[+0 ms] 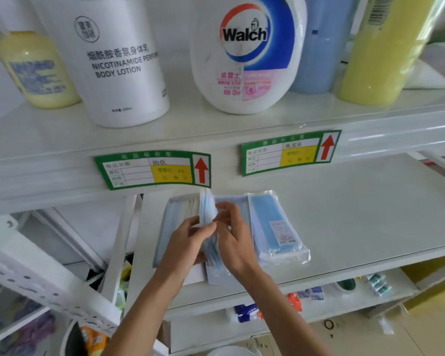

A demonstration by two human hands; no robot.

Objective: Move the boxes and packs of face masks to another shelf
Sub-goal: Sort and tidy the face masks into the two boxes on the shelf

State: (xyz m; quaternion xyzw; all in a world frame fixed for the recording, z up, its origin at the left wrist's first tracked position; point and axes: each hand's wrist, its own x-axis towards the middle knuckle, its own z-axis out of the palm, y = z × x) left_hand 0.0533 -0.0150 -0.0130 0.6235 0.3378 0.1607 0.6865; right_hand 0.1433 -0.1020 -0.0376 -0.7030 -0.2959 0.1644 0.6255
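On the middle white shelf (357, 214) lie several packs of blue face masks. A clear-wrapped blue pack (275, 227) lies flat at the right. An open white box of masks (176, 214) sits at the left. Between them stands a thin pack of masks (208, 214) on its edge. My left hand (188, 242) pinches this upright pack from the left and my right hand (235, 237) grips it from the right. Another pack lies flat beneath my hands, mostly hidden.
The upper shelf carries a yellow bottle (36, 70), a white body lotion bottle (121, 62), a Walch jug (247, 52), a blue bottle (321, 44) and a yellow-green container (380, 52). Two green price tags (152, 169) hang on its edge. Small goods lie on the lower shelf (314, 294).
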